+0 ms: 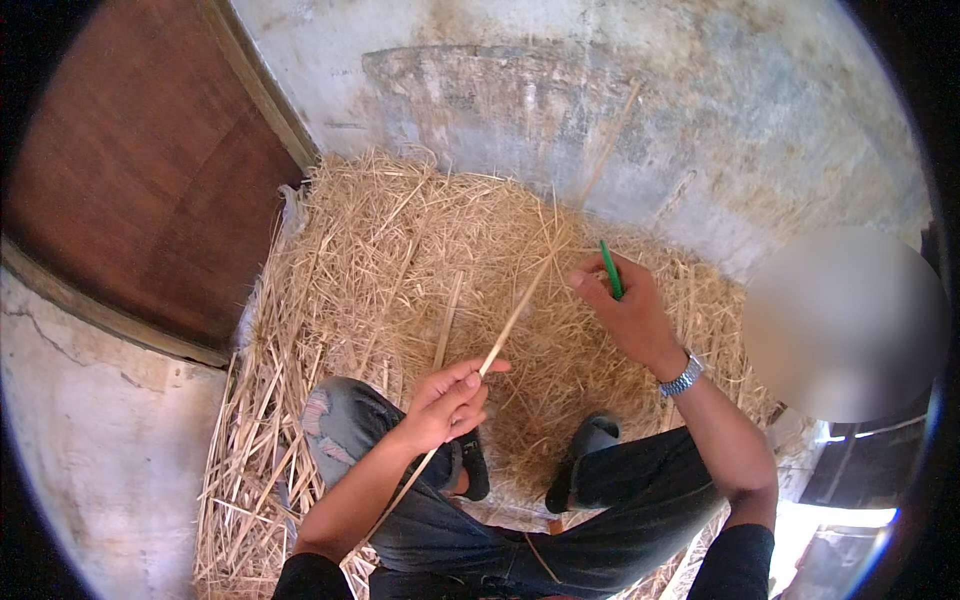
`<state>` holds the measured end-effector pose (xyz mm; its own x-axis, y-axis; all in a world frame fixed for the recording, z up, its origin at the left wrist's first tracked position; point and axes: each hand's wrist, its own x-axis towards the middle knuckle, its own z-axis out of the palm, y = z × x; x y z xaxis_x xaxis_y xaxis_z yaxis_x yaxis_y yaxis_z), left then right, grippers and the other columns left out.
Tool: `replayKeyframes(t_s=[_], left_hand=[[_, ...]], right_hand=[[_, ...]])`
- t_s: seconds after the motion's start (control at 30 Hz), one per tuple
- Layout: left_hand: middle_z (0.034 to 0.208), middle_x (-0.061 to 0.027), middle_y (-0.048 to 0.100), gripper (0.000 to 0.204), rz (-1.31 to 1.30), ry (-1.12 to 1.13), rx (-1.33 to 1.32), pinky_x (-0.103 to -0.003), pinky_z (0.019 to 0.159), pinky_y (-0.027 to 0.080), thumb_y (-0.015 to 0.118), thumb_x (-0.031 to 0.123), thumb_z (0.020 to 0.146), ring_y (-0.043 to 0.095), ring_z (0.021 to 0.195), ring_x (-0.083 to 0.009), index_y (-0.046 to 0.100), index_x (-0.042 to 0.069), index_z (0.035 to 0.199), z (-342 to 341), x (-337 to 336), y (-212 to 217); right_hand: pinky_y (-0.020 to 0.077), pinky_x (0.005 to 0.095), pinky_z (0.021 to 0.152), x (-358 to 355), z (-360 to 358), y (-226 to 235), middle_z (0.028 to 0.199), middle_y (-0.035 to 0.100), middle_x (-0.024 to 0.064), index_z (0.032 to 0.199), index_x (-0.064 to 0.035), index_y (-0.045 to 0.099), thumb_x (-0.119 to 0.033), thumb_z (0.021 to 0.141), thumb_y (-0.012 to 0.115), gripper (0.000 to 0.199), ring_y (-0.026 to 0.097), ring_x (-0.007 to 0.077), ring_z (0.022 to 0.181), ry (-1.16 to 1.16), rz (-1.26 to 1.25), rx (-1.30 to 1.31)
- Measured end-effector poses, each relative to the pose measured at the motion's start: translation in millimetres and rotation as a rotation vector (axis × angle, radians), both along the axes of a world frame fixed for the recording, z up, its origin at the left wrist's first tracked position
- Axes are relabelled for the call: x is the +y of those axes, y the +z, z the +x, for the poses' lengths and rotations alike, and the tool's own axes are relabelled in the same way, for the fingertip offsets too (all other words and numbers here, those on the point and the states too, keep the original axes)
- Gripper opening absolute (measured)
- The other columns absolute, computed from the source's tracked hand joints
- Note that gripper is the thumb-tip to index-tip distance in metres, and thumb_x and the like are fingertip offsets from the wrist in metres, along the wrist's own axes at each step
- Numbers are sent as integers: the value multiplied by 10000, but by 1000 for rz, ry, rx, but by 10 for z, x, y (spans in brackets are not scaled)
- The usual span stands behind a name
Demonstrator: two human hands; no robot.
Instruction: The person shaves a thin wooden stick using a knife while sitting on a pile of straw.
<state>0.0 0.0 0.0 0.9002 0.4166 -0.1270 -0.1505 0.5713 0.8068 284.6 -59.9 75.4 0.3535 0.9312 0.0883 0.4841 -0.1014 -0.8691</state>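
Note:
My left hand [445,405] is closed round a long, pale dry stalk [515,315]. The stalk slants from above my left thigh up toward the middle, and its far end fans out into thin strands [556,240]. To the right of that far end is my right hand [630,310], with a metal-banded watch [682,374] on the wrist. Its fingers are bent round a slender green tool [610,268] that sticks up between them; the rest of the tool is hidden by the hand. The right fingertips are close to the stalk's far end; whether they touch the strands I cannot tell.
Dry straw and stalks [370,230] cover the floor around my feet and jeans [600,475]. A stained wall [480,110] rises behind, with a brown wooden panel [150,170] at the left. At the right is a round blurred patch [845,325].

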Motion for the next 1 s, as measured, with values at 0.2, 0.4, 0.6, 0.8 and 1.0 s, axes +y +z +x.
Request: replayKeyframes(t_s=[0.2, 0.4, 0.6, 0.8, 1.0], left_hand=[[621, 45, 368, 400, 109, -67, 95, -213, 407, 277, 373, 255, 1116, 347, 439, -42, 482, -10, 1395, 98, -74, 120], [612, 47, 366, 395, 165, 71, 75, -219, 395, 271, 430, 288, 1103, 317, 416, -45, 526, -11, 1343, 214, -128, 58], [604, 47, 327, 399, 215, 195, 72, -230, 390, 247, 475, 287, 1088, 234, 408, -54, 537, 3, 1362, 149, -109, 72], [610, 52, 312, 400, 52, 240, 77, -229, 409, 224, 477, 210, 1087, 215, 437, -47, 502, 16, 1436, 101, -70, 81], [612, 67, 265, 413, 41, 53, 41, -225, 428, 220, 475, 188, 1085, 216, 468, -30, 484, 1, 1453, -154, -214, 94]], right_hand=[[323, 293, 501, 47, -248, -105, 586, 492, -41, 872, -36, 671, -340, 953, 708, 317, 406, 53, 555, 8, -24, 10], [424, 411, 511, -117, -468, -157, 580, 542, 134, 878, -17, 675, -478, 977, 610, 476, 545, 260, 515, 169, 21, -224], [514, 521, 544, -278, -718, -76, 658, 653, 207, 941, -23, 698, -596, 987, 494, 610, 663, 418, 605, 335, -214, -535], [502, 485, 507, -74, -624, -326, 591, 617, 196, 830, -36, 667, -540, 979, 553, 538, 648, 391, 564, 245, -70, -638], [509, 473, 601, 246, 1058, 12, 692, 648, 248, 913, 21, 683, -485, 1036, 487, 557, 653, 408, 636, -364, -127, -446]])
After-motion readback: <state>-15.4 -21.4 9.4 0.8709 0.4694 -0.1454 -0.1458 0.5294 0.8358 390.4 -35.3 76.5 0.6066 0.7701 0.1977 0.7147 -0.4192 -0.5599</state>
